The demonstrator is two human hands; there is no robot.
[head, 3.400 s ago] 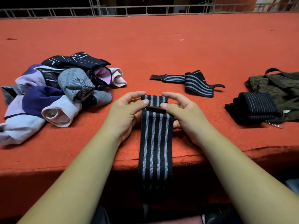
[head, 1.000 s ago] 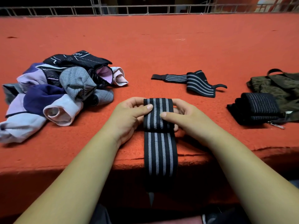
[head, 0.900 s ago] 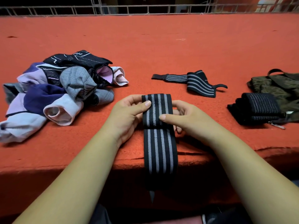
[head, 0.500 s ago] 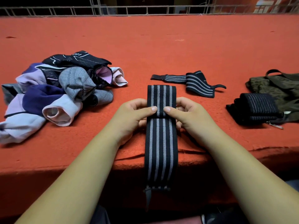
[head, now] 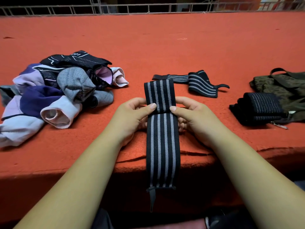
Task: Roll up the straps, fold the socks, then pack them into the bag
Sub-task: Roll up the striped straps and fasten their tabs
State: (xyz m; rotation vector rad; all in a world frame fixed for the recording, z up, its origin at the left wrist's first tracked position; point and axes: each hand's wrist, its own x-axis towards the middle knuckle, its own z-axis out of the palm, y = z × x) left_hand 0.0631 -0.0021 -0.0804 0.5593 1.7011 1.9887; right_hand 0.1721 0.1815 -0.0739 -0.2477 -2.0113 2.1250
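While a pale railing [head: 115, 9] closes the far edge against a dark room, the red felt-covered worktop [head: 165, 47] carries a heap of socks [head: 57, 96] at left and an olive bag [head: 283, 86] at right, with a rolled strap [head: 260, 108] against it. Between the hands lies the striped strap [head: 162, 138]. The left hand [head: 130, 118] and right hand [head: 196, 119] pinch its edges, thumbs on top, and its near end hangs over the worktop's edge. A loose strap [head: 198, 83] lies just beyond.

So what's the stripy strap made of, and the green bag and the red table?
Strap: looks like woven elastic fabric, matte; the fine weave shows and it hangs limp over the edge.
Bag: probably thin nylon or canvas, dull olive, crumpled and soft.
Table: covered in fuzzy red felt or carpet; the front edge looks frayed.
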